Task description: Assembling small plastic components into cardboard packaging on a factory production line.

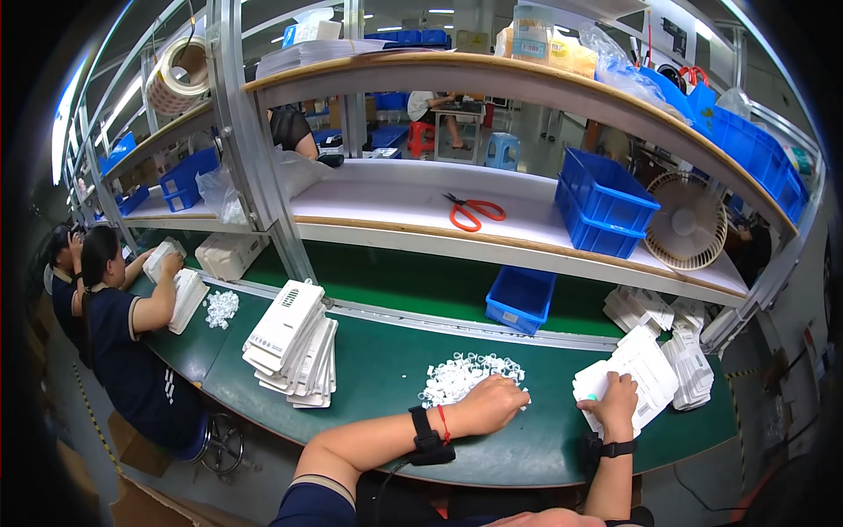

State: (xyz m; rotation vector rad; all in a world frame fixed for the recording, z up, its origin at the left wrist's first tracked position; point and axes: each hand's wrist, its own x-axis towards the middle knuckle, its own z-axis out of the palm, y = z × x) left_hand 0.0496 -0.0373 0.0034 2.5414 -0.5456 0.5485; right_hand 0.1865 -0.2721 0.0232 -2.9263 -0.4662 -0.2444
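While the left hand rests with fingers curled inward at the right side of a pile of small white plastic pieces, lower centre of the frame, whether it pinches one cannot be told. Right hand, lower right: fingers bent and somewhat spread, touching white panels lying overlapped beneath it; firmness of hold not discernible. Black wristband and red cord on the left wrist; second black band on the right. Tabletop, dark green, carrying also: one tall, uneven stack of white casings, left of centre; further white parts, far right; one blue bin, centre right, near the back. Shelf, above: red-handled scissors, centre; two blue bins, stacked, right; round fan beside them. Upper left: hanging tape roll. Left edge: co-worker in dark top, both hands at white parts, beside a smaller white pile.
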